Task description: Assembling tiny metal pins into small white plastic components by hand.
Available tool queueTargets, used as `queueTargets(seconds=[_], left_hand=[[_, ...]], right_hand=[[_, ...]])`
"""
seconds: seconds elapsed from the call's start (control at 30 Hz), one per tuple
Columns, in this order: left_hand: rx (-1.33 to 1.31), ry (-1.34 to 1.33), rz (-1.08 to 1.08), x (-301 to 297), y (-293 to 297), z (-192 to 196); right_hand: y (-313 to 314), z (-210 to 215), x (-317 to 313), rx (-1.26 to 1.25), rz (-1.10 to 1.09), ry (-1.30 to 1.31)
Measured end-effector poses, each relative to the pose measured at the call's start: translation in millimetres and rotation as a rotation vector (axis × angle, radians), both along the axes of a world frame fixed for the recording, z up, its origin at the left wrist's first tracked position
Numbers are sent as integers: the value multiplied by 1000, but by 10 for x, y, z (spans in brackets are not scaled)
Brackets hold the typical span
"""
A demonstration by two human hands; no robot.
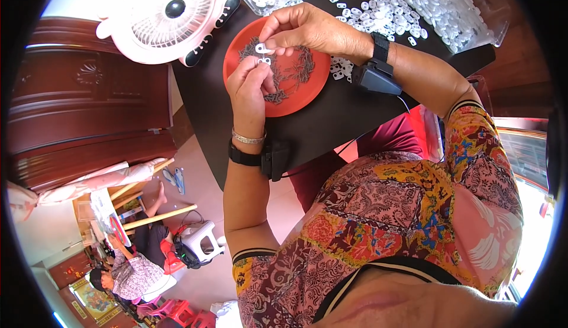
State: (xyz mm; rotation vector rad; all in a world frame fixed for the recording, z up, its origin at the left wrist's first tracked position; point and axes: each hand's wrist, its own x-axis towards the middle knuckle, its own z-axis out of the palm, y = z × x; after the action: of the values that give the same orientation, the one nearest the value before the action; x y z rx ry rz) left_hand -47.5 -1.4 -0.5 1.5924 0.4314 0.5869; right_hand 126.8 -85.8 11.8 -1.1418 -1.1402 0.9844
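Two hands, two little white plastic bits, one in each. The left hand (251, 85) has its thumb and forefinger pinching a small two-holed white tab (264, 61), and the right hand (305, 29) is pinching a white ring-ended tab (261, 48) just above it. The two tabs are really close; can't tell if they touch, or exactly how they line up, since the fingers cover a fair bit.

All this is going on over a round orange-red plate (306, 94), set in a little from the left edge of the black bench (349, 118). Loads of thin grey-brown pins (303, 64) are lying in the plate in messy heaps, with bare orange showing between them.

Beyond the plate, toward the far edge, there's a big scatter of loose white tabs (378, 14), plus a few more by the right side of the plate. A clear plastic bag (482, 34) stuffed with white pieces sits toward the right end of the bench. A pale animal-faced fan (148, 41) with black feet stands at the left edge, near the plate.

Each wrist has a black strap with a dark box, the right one (380, 78) above the bench and the left one (275, 161) by the near edge.
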Motion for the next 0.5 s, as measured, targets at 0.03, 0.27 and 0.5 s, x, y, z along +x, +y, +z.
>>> queueTargets(seconds=[0.03,0.27,0.5], left_hand=[[8,4,4,1,-14,7],[5,0,0,11,-28,20],[-18,-12,23,17,-36,8]], right_hand=[[-3,0,-1,2,2,4],[-19,27,6,83,25,-170],[-25,16,-32,132,24,-280]])
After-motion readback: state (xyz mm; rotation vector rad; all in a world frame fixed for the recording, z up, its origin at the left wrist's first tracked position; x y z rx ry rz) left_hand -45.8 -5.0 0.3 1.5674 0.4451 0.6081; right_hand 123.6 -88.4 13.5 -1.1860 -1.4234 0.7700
